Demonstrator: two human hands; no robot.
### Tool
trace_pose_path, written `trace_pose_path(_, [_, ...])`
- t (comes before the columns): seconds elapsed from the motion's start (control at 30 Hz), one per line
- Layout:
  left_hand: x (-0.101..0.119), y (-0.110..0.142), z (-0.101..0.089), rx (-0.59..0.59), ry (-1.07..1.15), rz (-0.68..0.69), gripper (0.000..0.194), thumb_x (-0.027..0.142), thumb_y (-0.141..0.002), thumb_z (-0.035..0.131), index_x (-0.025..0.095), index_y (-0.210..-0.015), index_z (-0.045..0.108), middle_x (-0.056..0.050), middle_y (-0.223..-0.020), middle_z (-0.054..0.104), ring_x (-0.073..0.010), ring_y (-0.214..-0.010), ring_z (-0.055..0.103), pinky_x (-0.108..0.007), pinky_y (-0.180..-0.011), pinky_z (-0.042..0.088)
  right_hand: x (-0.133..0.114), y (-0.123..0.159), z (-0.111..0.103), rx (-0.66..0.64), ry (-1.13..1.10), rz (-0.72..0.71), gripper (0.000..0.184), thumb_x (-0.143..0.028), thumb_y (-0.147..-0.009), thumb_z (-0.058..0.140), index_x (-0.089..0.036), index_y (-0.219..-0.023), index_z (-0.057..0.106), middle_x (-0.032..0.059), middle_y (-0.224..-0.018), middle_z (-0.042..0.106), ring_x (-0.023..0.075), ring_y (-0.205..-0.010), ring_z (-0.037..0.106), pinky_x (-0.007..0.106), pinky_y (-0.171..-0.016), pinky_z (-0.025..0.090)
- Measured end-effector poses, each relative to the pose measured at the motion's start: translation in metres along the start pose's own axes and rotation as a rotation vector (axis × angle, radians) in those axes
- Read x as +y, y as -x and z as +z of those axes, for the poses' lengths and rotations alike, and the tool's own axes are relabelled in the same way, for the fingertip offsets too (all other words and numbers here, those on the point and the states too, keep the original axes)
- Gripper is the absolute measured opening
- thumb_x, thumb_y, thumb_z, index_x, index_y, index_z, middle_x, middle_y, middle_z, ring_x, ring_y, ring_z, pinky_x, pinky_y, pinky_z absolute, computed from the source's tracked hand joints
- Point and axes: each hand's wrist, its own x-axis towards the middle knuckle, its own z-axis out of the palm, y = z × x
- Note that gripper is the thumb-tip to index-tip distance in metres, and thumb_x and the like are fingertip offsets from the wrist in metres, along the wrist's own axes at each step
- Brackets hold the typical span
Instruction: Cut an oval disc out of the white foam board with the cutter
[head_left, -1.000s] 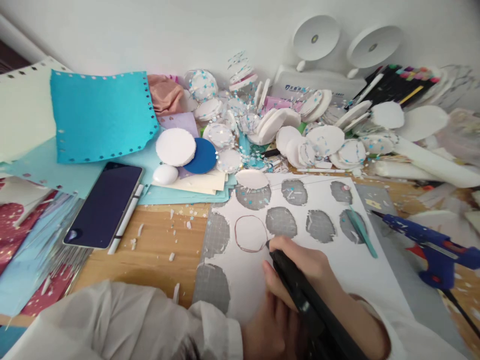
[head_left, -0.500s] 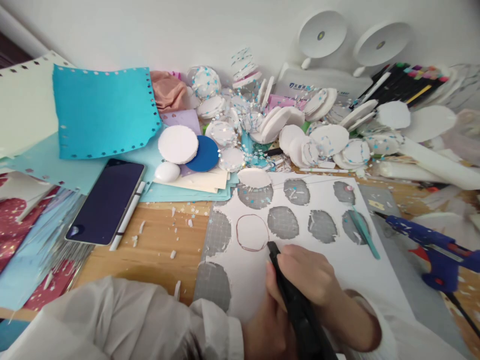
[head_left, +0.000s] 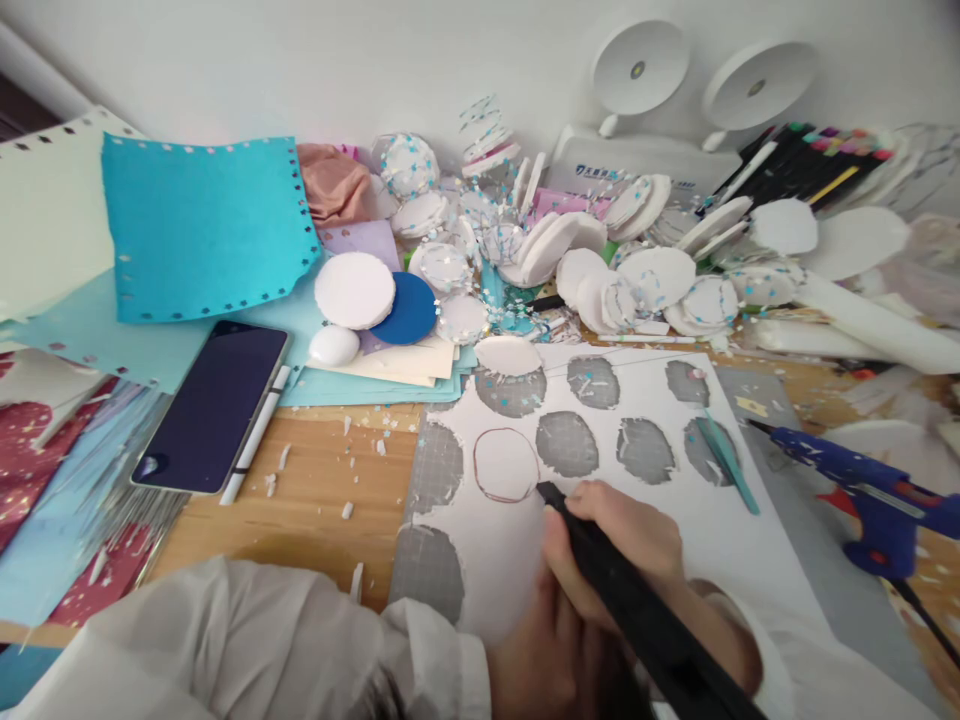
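Observation:
My right hand (head_left: 634, 535) is closed around a thick black pen-shaped tool (head_left: 637, 610). The tool's tip touches the white foam board (head_left: 750, 560) at the lower right edge of a brown outlined circle (head_left: 505, 465). Close below lies my left hand (head_left: 536, 640), low over the board; its fingers are largely hidden behind the right hand and the tool. Jagged round holes show the grey cutting mat (head_left: 427, 570) under the board. A teal slim tool (head_left: 727, 465) rests across the hole at the right.
A blue glue gun (head_left: 862, 480) lies at the right. On the left are a phone (head_left: 214, 405), a white marker (head_left: 256, 435) and turquoise sheets (head_left: 210, 225). White foam discs (head_left: 562, 245) are heaped at the back before a white lamp (head_left: 641, 165). A blue disc (head_left: 407, 308) sits beside them.
The black tool now leans further to the right, its back end swung over my right wrist. My right hand has shifted slightly right, while the tip stays by the circle's edge.

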Motion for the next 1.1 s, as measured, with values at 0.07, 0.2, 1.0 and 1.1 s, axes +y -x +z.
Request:
trace_pose_path(0.07, [-0.004,0.001,-0.007,0.046,-0.060,0.033,0.045,0.015,-0.090,0.037,0.002,-0.131,0.050,-0.017,-0.128,0.059,-0.0339,-0.114,0.059,-0.062,-0.104,0.034,0.002,0.001,-0.004,0.011,-0.014,0.062,0.014,-0.023,-0.080,0.058,-0.022,-0.073,0.046,-0.0027,-0.058,0.057,0.0111,-0.047,0.050,0.026,-0.050,0.039])
trace_pose_path(0.2, [-0.006,0.000,-0.010,0.094,-0.111,0.026,0.047,0.014,-0.088,0.036,0.000,-0.131,0.049,-0.019,-0.129,0.058,-0.0372,-0.117,0.056,-0.069,-0.110,0.018,0.003,0.001,-0.006,0.033,-0.048,0.058,0.012,-0.022,-0.078,0.060,-0.022,-0.076,0.047,-0.0009,-0.064,0.063,0.0122,-0.049,0.055,0.025,-0.050,0.043])
trace_pose_path(1.0, [-0.002,-0.001,-0.009,0.113,-0.129,-0.074,0.047,0.017,-0.093,0.027,0.009,-0.132,0.051,-0.009,-0.130,0.060,-0.0313,-0.121,0.055,-0.062,-0.114,0.018,0.003,-0.004,0.002,-0.022,-0.077,-0.061,0.016,-0.017,-0.078,0.056,-0.022,-0.071,0.042,-0.0064,-0.053,0.041,0.0086,-0.045,0.036,0.023,-0.047,0.032])
trace_pose_path(1.1, [-0.007,-0.002,-0.011,0.116,-0.118,-0.050,0.045,0.021,-0.096,0.026,0.010,-0.131,0.052,-0.008,-0.128,0.062,-0.0308,-0.121,0.055,-0.062,-0.113,0.022,0.002,-0.006,0.003,-0.036,-0.094,-0.070,0.019,-0.016,-0.079,0.055,-0.022,-0.068,0.041,-0.0069,-0.053,0.035,0.0081,-0.046,0.035,0.022,-0.047,0.031])
